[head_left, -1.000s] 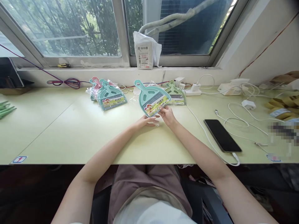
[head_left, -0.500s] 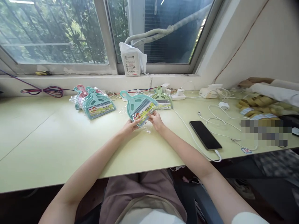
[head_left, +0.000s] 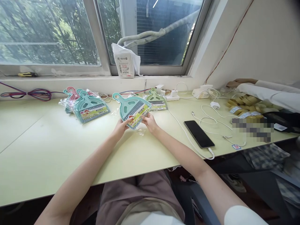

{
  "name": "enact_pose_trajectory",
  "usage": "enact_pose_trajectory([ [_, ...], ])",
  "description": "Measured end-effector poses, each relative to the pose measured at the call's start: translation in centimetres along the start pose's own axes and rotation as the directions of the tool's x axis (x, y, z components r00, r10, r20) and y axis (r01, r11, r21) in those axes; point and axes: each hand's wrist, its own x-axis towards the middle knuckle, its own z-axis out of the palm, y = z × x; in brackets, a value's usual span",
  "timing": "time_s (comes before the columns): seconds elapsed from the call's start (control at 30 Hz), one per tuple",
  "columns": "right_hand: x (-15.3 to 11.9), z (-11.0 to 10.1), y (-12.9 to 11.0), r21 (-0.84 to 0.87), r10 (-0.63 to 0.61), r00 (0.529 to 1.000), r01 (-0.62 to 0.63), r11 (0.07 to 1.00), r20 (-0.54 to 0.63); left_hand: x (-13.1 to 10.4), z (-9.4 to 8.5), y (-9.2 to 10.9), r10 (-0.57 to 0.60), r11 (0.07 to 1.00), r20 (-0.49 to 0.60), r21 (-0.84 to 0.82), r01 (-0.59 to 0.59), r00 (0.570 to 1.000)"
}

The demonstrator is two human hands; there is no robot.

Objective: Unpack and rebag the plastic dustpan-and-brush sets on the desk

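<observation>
Turquoise dustpan set (head_left: 132, 106): head view; in clear wrapping with a printed label, held tilted over the table (head_left: 77, 159), handle pointing away and to the left. Clearance from the tabletop cannot be judged.
Left hand (head_left: 121, 127): gripping the lower left edge of the set, thumb over the label side.
Right hand (head_left: 150, 122): fingers closed on the lower right edge; loose wrapping hangs between the two hands.
Green dustpan set (head_left: 154, 100): behind and right of the held one, partly covered by it; contact cannot be confirmed.
Dustpan pile (head_left: 87, 106): left of the held set, wrapped, turquoise in front, pink handle behind.
Phone (head_left: 199, 134): right of the hands, screen dark, white cable (head_left: 211, 152) plugged into its near end.
Webbing rolls (head_left: 245, 101): yellow-brown, far right, with pale bands.
Windowsill: white-wrapped packet (head_left: 126, 65) upright; yellow-and-black tool (head_left: 27, 74) lying at left.
</observation>
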Motion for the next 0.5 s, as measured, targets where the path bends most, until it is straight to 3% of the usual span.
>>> enact_pose_trajectory([
  [0.5,-0.20,0.17,0.08,-0.042,0.048,0.999,-0.049,0.998,-0.020,-0.39,0.15,0.00,-0.050,0.997,-0.044,0.055,0.053,0.998],
])
